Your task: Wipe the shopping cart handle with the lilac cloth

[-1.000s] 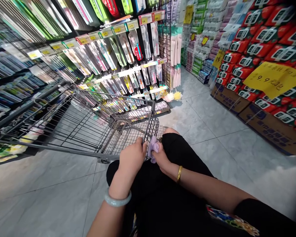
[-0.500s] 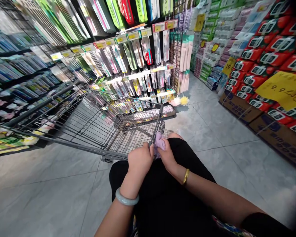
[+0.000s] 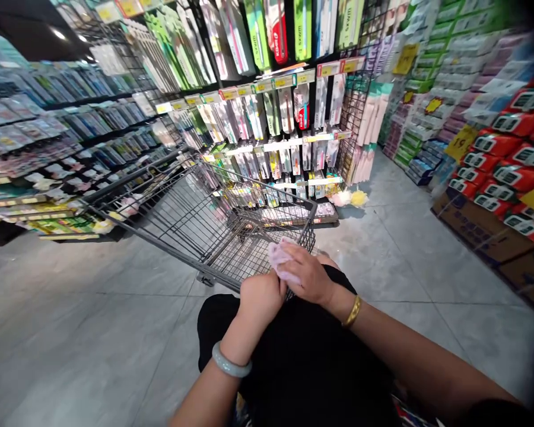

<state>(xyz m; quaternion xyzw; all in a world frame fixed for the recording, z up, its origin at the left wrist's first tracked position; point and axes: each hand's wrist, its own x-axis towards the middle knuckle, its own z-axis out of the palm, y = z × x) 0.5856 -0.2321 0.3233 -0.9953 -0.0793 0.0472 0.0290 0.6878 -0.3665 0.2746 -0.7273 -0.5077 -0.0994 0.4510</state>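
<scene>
Item: left hand (image 3: 261, 299), fingers curled, gripping the near end corner of the shopping cart (image 3: 173, 252); a pale bracelet (image 3: 231, 362) circles the wrist behind it.
Item: right hand (image 3: 309, 276), just beyond the left and to its right, fingers bent over a crumpled lilac cloth (image 3: 281, 258) and holding it; gold bangle (image 3: 352, 311) at the wrist.
Item: the cloth, under the right hand's fingertips, just above the left hand's knuckles, at the cart's end rail (whether it presses on the metal cannot be told).
Item: the cart, wire mesh, stretching forward and leftward from both hands.
Item: black-clothed legs (image 3: 311, 356), below and between the forearms.
Item: hanging packets (image 3: 273, 112), well ahead of the hands; stacked red packs (image 3: 498, 163), well to the right hand's right.
</scene>
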